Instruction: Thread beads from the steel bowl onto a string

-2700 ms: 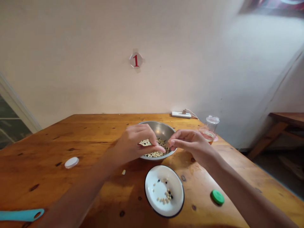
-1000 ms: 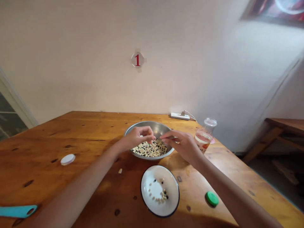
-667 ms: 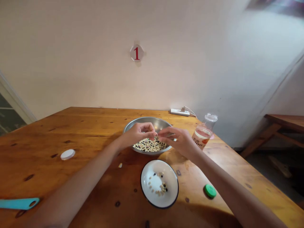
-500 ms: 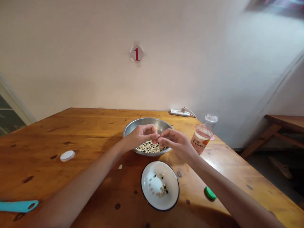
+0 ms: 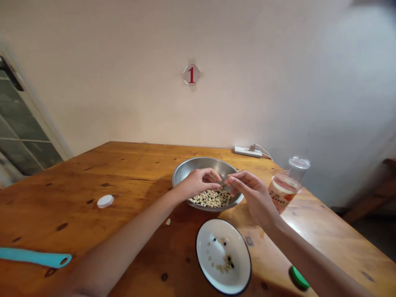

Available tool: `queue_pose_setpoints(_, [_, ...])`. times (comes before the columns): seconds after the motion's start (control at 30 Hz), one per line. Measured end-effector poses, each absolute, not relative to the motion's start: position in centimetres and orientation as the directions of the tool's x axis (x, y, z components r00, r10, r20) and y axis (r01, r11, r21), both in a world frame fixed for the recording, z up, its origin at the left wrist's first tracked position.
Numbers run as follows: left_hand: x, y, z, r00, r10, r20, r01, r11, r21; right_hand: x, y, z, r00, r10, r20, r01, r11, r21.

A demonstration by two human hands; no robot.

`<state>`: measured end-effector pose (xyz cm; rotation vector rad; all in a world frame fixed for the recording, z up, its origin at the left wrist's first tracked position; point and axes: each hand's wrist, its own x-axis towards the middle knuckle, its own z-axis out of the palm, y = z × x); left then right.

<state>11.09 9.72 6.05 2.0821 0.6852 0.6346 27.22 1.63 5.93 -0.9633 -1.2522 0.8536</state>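
Note:
My left hand [image 5: 201, 181] hovers above the near left part of a steel bowl [image 5: 182, 165] of mixed pale and black beans [image 5: 213, 198]. Its thumb and index finger curve toward each other with a small gap between the tips, and no object shows there. Over the bowl's right side is my right hand [image 5: 252, 189], thumb and fingers pinched together; anything between them is too small to make out. The two sets of fingertips are slightly apart. Nearer to me stands a white dark-rimmed dish [image 5: 206, 264] with some pale and black beans in it.
A bottle with a pinkish label [image 5: 281, 196] stands right of the bowl. A green cap [image 5: 298, 277] lies near my right forearm. On the left are a white lid [image 5: 105, 201] and a turquoise handle [image 5: 37, 257]. A power strip [image 5: 248, 152] sits at the wall.
My fingertips, which met over the bowl, have come apart, and the left thumb and index finger have spread. The view has turned left, shifting everything rightward in the picture.

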Motion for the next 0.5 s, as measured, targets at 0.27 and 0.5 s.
queue_pose_setpoints(0.27, [11.0,10.5,4.9,0.738,0.663,-0.122,0.643,-0.636,0.427,26.4,1.0,5.9,0.103,0.906,0.41,0.026,0.41,-0.912])
queue_pose_setpoints(0.5, [11.5,11.3,5.1,0.784,0.543,-0.3,0.616,-0.738,0.275,25.9,-0.1,7.3,0.076,0.885,0.459,0.011,0.46,-0.888])
